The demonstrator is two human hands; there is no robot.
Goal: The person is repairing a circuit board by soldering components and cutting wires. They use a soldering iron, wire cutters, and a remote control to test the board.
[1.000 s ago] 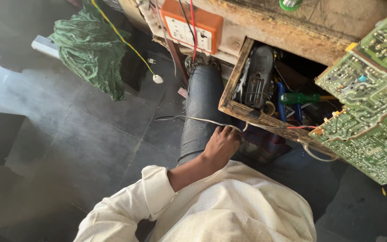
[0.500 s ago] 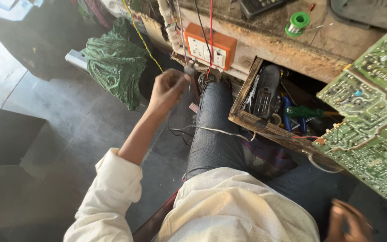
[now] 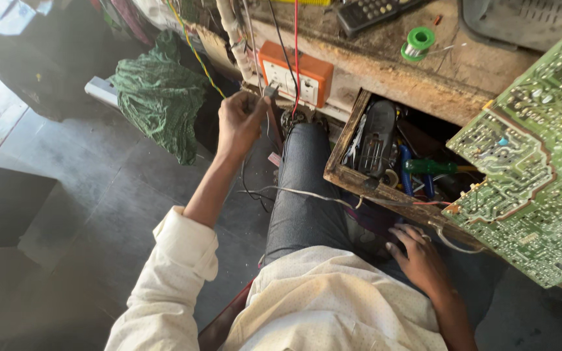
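Left hand [image 3: 239,123] raised, fingers pinched shut round a small grey plug [image 3: 270,91] with its thin cable [image 3: 255,175] trailing down toward the floor. Plug's long axis runs roughly up-frame, tip pointing at the orange socket box [image 3: 294,79] fixed to the bench front, just beside it; contact cannot be told. Half a second ago this hand sat lower and further from the box; a second ago it rested on the knee. Green crumpled cloth [image 3: 160,97] lies left on the dark tiled floor. Denim-clad leg [image 3: 304,188] centre. Right hand [image 3: 417,257], out of view a second ago, now rests loosely open on the lap, holding nothing, under the rough wooden drawer [image 3: 359,179] of tools. Green circuit board [image 3: 535,169], flat, solder side up, far right.
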